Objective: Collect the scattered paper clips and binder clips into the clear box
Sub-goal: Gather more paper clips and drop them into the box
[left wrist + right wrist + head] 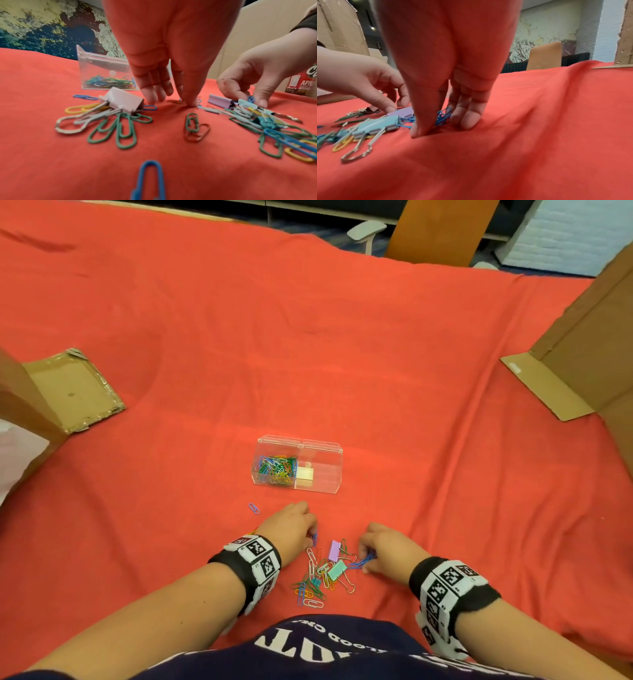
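Note:
The clear box [297, 463] stands on the red cloth with coloured paper clips in its left compartment; it also shows as the clear box [102, 75]. Nearer me lies a pile of paper clips [313, 583] with a purple binder clip [334, 550] and a mint binder clip [337, 570]. My left hand [312, 537] pinches a blue paper clip against the cloth at the pile's far left. My right hand [440, 124] grips a tangle of blue paper clips [442, 117] at the pile's right. A white binder clip [123, 100] lies left of my left hand [173, 101].
A lone blue paper clip [253, 508] lies left of the left hand. Cardboard boxes stand at the left [72, 392] and right [582, 354] edges. An orange chair back [442, 231] rises beyond the far edge. The cloth [308, 337] is wrinkled.

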